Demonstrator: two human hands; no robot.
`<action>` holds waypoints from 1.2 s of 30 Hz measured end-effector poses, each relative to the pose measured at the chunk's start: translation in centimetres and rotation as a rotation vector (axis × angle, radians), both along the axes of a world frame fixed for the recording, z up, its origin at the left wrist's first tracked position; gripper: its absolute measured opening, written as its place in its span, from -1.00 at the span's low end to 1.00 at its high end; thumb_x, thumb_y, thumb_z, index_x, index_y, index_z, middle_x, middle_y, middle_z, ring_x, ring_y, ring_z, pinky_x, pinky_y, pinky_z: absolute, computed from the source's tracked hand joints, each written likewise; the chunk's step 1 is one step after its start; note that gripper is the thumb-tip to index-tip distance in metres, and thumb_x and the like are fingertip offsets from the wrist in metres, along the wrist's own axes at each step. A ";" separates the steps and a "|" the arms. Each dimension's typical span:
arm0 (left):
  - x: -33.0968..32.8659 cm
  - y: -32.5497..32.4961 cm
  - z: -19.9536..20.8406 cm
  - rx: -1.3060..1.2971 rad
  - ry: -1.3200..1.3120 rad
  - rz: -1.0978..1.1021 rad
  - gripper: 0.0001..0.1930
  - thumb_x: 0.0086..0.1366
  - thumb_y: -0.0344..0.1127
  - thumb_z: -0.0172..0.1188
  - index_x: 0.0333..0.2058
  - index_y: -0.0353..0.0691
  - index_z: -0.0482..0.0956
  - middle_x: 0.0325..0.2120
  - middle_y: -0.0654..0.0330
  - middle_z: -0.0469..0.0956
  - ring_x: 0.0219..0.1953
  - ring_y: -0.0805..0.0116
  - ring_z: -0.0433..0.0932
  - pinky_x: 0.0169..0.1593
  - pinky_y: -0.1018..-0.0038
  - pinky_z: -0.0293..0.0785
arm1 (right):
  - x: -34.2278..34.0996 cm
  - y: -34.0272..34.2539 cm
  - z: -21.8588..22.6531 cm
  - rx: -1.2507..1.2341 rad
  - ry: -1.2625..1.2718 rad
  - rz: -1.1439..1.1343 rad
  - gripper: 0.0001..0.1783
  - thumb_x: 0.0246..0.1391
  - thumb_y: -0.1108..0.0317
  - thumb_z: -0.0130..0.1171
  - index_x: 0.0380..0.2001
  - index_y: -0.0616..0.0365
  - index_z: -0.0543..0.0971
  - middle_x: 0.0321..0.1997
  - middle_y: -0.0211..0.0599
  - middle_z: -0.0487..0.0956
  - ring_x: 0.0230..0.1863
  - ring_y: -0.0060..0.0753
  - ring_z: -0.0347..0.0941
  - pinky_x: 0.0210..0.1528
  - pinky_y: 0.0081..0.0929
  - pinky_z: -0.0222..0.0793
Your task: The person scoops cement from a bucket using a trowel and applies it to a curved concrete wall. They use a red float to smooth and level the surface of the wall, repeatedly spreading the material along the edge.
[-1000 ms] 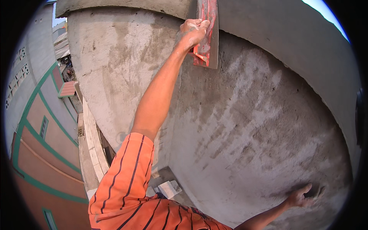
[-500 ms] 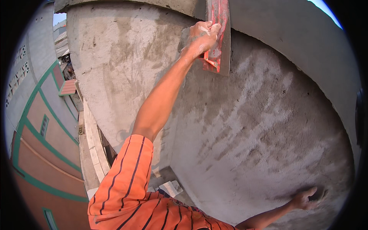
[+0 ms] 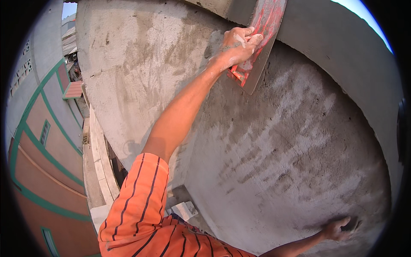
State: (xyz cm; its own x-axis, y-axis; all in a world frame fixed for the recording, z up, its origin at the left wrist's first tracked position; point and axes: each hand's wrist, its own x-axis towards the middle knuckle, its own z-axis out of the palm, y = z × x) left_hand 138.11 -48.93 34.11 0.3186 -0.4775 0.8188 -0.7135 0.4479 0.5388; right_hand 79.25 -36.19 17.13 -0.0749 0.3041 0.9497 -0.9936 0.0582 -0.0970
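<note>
My left hand (image 3: pixel 242 45), smeared with pale plaster, is closed around the handle of a red plastering float (image 3: pixel 267 32). The float is long and flat, streaked with grey. It lies slanted across the edge between the rough wall (image 3: pixel 274 128) and the smoother grey band (image 3: pixel 325 47) above it, its top end running out of the picture. Low on the right, my right hand (image 3: pixel 336 229) is against the wall beside a dark shadow. Its thumb stands apart from the fingers, and no tool shows in it.
A paler, patchy wall face (image 3: pixel 128 55) meets the darker wall at a corner. Pale blocks (image 3: pixel 185 210) lie at the foot of the corner. Long pale planks or ledges (image 3: pixel 100 158) run down the left, before a brown building (image 3: pixel 47 171) with green trim.
The float has gone from nearly upright to leaning right, and my left hand has moved slightly right and down with it. My right hand stays by the same spot on the wall.
</note>
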 end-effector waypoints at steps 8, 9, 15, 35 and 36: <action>-2.2 0.6 -3.7 0.024 -0.003 -0.043 -0.32 0.28 0.08 0.12 0.13 -0.44 0.42 0.09 -0.15 0.46 0.16 0.02 0.45 0.24 0.30 0.31 | -1.5 -0.2 -0.6 -0.046 0.061 0.038 -0.52 0.13 0.15 0.27 0.03 0.23 0.54 0.03 -0.14 0.58 0.00 -0.11 0.52 0.04 -0.26 0.42; -1.7 0.7 -4.0 0.045 -0.003 -0.047 -0.32 0.30 0.10 0.12 0.14 -0.44 0.41 0.15 -0.09 0.41 0.20 0.08 0.42 0.24 0.33 0.30 | -1.2 -0.3 -0.5 -0.035 0.035 0.067 -0.55 0.15 0.19 0.25 0.01 0.28 0.53 0.06 -0.09 0.55 0.03 -0.09 0.50 0.07 -0.24 0.41; 0.1 1.1 1.9 0.142 0.122 -0.008 -0.48 0.32 0.08 0.09 0.06 -0.20 0.56 -0.10 -0.02 0.62 -0.10 0.23 0.63 0.02 0.31 0.51 | 0.0 -0.3 -0.7 0.006 0.009 0.112 -0.63 0.18 0.31 0.20 -0.07 0.42 0.52 0.13 0.03 0.50 0.11 -0.04 0.46 0.13 -0.20 0.39; 3.2 -0.2 4.2 0.125 0.136 -0.019 -0.61 0.34 0.02 0.09 -0.17 -0.19 0.65 -0.42 0.13 0.66 -0.34 0.40 0.62 -0.12 0.40 0.55 | -0.2 -0.6 -0.4 -0.015 0.064 0.057 -0.65 0.15 0.21 0.23 -0.13 0.27 0.61 0.08 -0.07 0.56 0.08 -0.14 0.50 0.14 -0.27 0.36; 1.3 0.1 4.4 0.063 0.087 -0.002 -0.62 0.34 0.01 0.09 -0.19 -0.20 0.64 -0.42 0.12 0.66 -0.33 0.35 0.63 -0.11 0.38 0.55 | 0.1 -0.7 -0.4 0.011 0.067 0.056 -0.66 0.22 0.22 0.15 -0.14 0.31 0.59 0.12 -0.04 0.52 0.14 -0.07 0.44 0.16 -0.19 0.36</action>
